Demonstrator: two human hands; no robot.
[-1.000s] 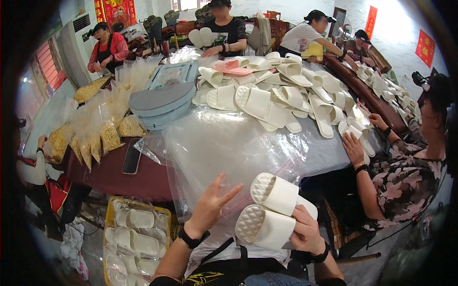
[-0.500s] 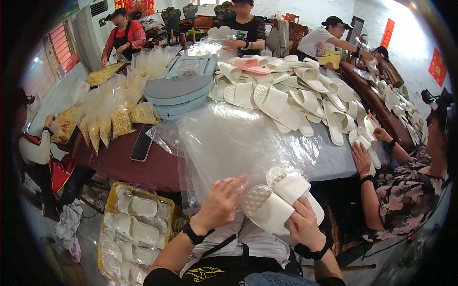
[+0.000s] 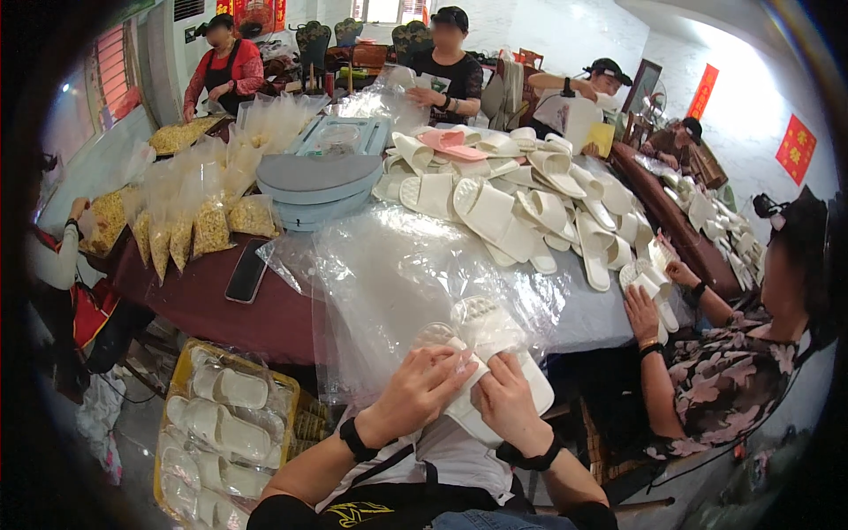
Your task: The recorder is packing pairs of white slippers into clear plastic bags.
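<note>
Two white slippers with bumpy soles, a left-hand slipper [image 3: 468, 422] and a right-hand slipper [image 3: 537, 382], lie side by side in front of me, tilted. My right hand [image 3: 514, 408] grips them around the straps. Bent fingers of my left hand [image 3: 415, 396] close over the front of the left-hand slipper; whether they also pinch plastic cannot be made out. A large clear plastic bag [image 3: 371, 305] lies flat on the table edge beyond. Shiny film seems to overlap the front of the right-hand slipper.
A heap of white slippers [image 3: 499, 216] includes one pink slipper [image 3: 452, 143]. Round grey-topped stools [image 3: 320, 175], a phone [image 3: 248, 270] and filled bags [image 3: 210, 228] lie leftward. A yellow crate [image 3: 290, 389] holds bagged slippers. A co-worker's hand [image 3: 642, 314] touches slippers at right. Other people work around the table.
My left hand has left the bag's edge and closed onto the slippers. The pair has moved left against the bag, and my right hand has moved left with it. The view has shifted slightly.
</note>
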